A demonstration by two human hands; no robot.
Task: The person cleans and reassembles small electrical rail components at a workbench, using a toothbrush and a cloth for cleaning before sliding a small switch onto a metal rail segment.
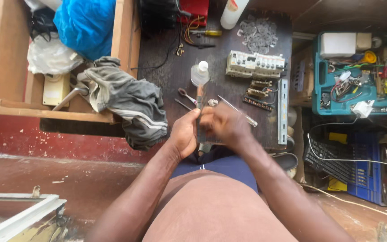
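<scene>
Far left, a wooden tray [5, 109] holds a blue bag [86, 24], a white bag [50, 56] and a grey garment [128, 101] spilling over its near edge. None of that is in use.

Centre, near edge of the dark tabletop [166, 76]: the left hand [185, 134] has its grip clamped round a slim dark tool handle [199, 121], held upright with the shaft pointing away. The right hand [225, 124] sits just beside it, touching; it is blurred, so I cannot tell whether its fingers are closed on the tool or on a small part.

Just beyond the hands lie small pliers [187, 95], a thin metal rod [236, 110] and a clear bottle [199, 74]. To the right, a white row of circuit breakers [255, 64] lies loose, brass terminal bars [257, 94] and a grey mounting rail [283, 112] separate beside it. Nothing is mounted on the rail, so assembly looks early to me; the parts are all apart.

Far right, an open teal toolbox [359, 76], untouched.
</scene>
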